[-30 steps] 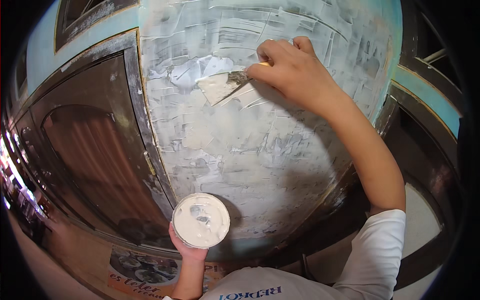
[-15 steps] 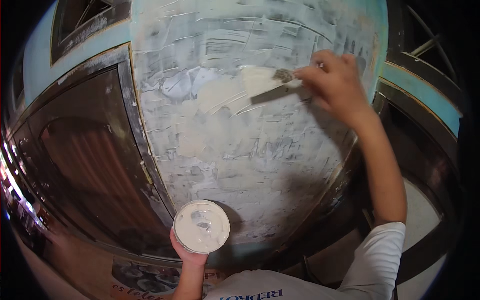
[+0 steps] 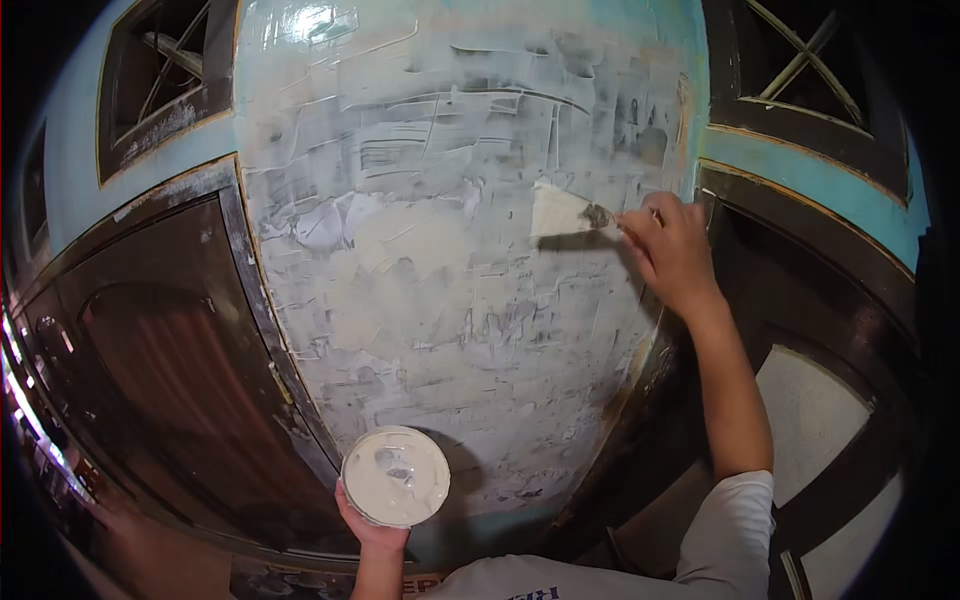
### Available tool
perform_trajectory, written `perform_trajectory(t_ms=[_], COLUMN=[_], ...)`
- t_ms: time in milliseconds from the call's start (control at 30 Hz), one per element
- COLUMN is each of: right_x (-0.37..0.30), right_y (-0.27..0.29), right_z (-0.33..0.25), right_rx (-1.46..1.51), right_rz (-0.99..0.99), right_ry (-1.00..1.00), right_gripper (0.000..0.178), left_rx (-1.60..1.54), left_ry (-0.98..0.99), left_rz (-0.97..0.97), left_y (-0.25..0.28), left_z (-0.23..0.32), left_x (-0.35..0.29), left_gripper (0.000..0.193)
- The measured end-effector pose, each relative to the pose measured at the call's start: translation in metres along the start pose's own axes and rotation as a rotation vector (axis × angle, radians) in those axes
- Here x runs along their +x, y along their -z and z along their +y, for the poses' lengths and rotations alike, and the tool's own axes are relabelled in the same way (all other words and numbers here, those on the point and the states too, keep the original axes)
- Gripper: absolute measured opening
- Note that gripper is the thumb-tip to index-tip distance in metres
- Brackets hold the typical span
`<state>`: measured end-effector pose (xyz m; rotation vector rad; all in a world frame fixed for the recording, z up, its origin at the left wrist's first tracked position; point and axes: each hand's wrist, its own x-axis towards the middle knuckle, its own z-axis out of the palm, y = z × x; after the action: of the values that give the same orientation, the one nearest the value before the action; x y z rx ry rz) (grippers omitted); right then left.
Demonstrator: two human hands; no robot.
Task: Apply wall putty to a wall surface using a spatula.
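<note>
My right hand (image 3: 675,250) grips a putty knife (image 3: 565,213) by its handle. The blade is coated with pale cream filler and points left, at or close against the wall (image 3: 480,330); whether it touches I cannot tell. Smeared grey-white filler with ridges and dark streaks covers that wall. Low in front of me, my left hand (image 3: 373,525) holds a round tub (image 3: 396,476) from below and the side. Creamy filler lines the tub, with a hollow scooped in its middle. Most of the left fingers are hidden behind the tub.
A dark wooden door (image 3: 150,330) in a worn frame stands left of the wall. Another dark door (image 3: 800,290) with pale panels is on the right. Crossed bars (image 3: 805,60) fill an opening at the upper right. A printed mat (image 3: 290,580) lies at the bottom.
My view has tilted and shifted, so the wall sits lower and further left. The putty knife has moved right along the wall. The left hand still holds the tub.
</note>
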<state>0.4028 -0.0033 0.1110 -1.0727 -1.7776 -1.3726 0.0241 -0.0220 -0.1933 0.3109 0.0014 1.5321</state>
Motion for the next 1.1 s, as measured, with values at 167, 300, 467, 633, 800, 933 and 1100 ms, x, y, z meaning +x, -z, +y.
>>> perform_trajectory(t_ms=[167, 300, 467, 633, 800, 933, 1100], right_x=[-0.065, -0.095, -0.141, -0.160, -0.161, -0.149, -0.150], right_y=[-0.017, -0.009, -0.040, -0.053, -0.060, -0.060, -0.071], right_z=[-0.084, -0.147, -0.176, -0.193, -0.181, -0.180, -0.165], right_rx=[0.633, 1.012, 1.279, 1.323, 1.236, 1.172, 1.229], right_rz=[-0.190, -0.627, -0.751, -0.835, -0.935, -0.954, -0.937], right_ry=[-0.066, -0.148, -0.130, -0.121, -0.072, -0.006, -0.015], right_gripper=[0.022, 0.020, 0.023, 0.026, 0.023, 0.022, 0.024], left_rx=[0.066, 0.110, 0.190, 0.237, 0.229, 0.128, 0.140], left_ry=[-0.004, -0.003, -0.034, -0.082, -0.131, -0.124, -0.162], left_rz=[0.044, 0.091, 0.137, 0.207, 0.252, 0.294, 0.253], left_y=[-0.001, 0.007, -0.001, 0.007, 0.000, 0.001, -0.013], left_z=[-0.011, -0.023, -0.041, -0.053, -0.060, -0.072, -0.074], left_x=[0.001, 0.000, -0.006, -0.015, -0.026, -0.025, -0.026], left_gripper=[0.061, 0.062, 0.065, 0.066, 0.064, 0.064, 0.067])
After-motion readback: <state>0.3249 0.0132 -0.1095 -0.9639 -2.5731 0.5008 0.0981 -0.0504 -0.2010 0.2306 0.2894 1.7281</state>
